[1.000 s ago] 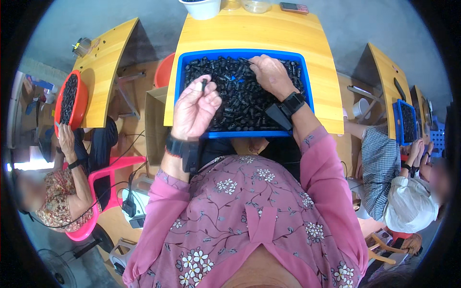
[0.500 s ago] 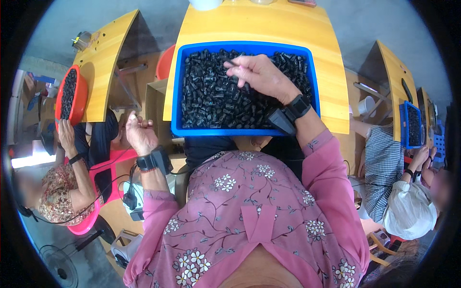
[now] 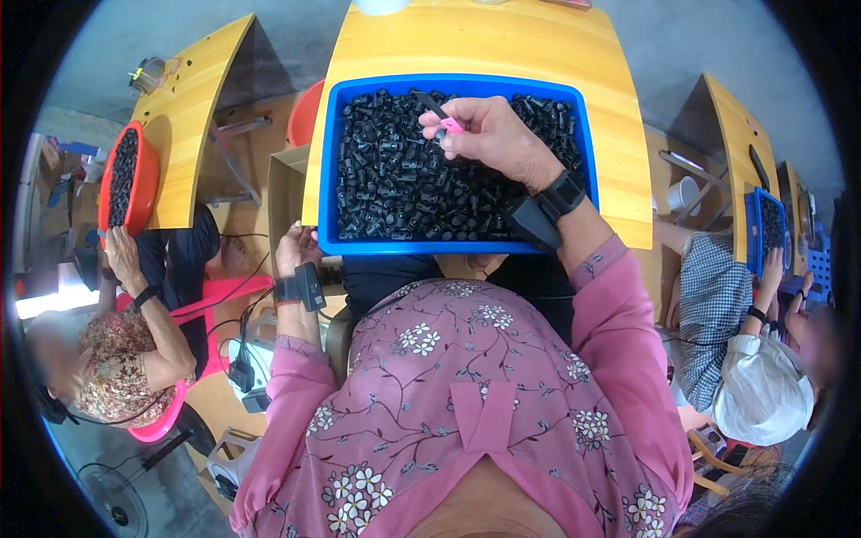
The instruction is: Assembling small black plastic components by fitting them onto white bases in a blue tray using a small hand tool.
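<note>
My right hand [image 3: 498, 139] is over the blue tray [image 3: 587, 179], closed around a small tool with a pink handle [image 3: 452, 125] and a dark, narrow blade-like end. Whether it also pinches a small black part is not clear. Below it the tray is full of small black cylindrical plastic parts [image 3: 395, 170]. My left hand [image 3: 296, 249] is low by the table's near left corner, beside the tray and over the open cardboard box [image 3: 289, 184]. Its fingers are loosely bent and partly turned away; nothing shows in them.
The tray rests on a yellow wooden table [image 3: 502, 40], with a white container [image 3: 381, 5] at its far edge. At left, a co-worker's hand [image 3: 126, 255] touches a red basin [image 3: 143, 188] of black parts. Another person works at right by a blue tray [image 3: 762, 224].
My left hand has moved right, in to the table's near left corner. My right hand has turned slightly, and the pink handle now shows in it.
</note>
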A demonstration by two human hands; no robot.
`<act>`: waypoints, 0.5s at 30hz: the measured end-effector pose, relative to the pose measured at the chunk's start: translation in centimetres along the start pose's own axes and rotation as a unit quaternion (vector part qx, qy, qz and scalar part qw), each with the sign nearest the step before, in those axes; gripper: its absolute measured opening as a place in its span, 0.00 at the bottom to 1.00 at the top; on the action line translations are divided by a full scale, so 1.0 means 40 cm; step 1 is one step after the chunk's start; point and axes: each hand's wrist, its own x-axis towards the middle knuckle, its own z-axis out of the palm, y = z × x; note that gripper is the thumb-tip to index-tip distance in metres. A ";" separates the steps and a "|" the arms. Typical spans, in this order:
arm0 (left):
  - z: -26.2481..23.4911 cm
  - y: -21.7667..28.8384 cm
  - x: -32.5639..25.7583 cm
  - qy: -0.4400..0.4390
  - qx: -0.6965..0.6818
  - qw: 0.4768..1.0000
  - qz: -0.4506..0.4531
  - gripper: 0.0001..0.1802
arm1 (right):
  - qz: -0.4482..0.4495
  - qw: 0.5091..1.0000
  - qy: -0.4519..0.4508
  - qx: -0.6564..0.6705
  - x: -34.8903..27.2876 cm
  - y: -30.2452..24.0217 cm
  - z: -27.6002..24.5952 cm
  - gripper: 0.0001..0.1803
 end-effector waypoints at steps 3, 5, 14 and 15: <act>0.065 0.032 -0.067 0.003 0.002 0.995 0.100 0.08 | 0.005 1.000 0.002 0.019 -0.006 -0.030 -0.003 0.14; 0.101 0.068 -0.132 -0.027 0.009 0.984 0.175 0.08 | 0.002 1.000 0.006 0.024 -0.011 -0.047 0.001 0.12; 0.362 0.100 -0.405 -0.297 0.096 0.894 0.323 0.13 | -0.023 0.999 0.019 0.021 -0.022 -0.035 0.001 0.11; 0.383 0.083 -0.417 -0.319 0.094 0.896 0.295 0.13 | -0.015 0.998 0.021 0.057 -0.025 -0.034 0.000 0.11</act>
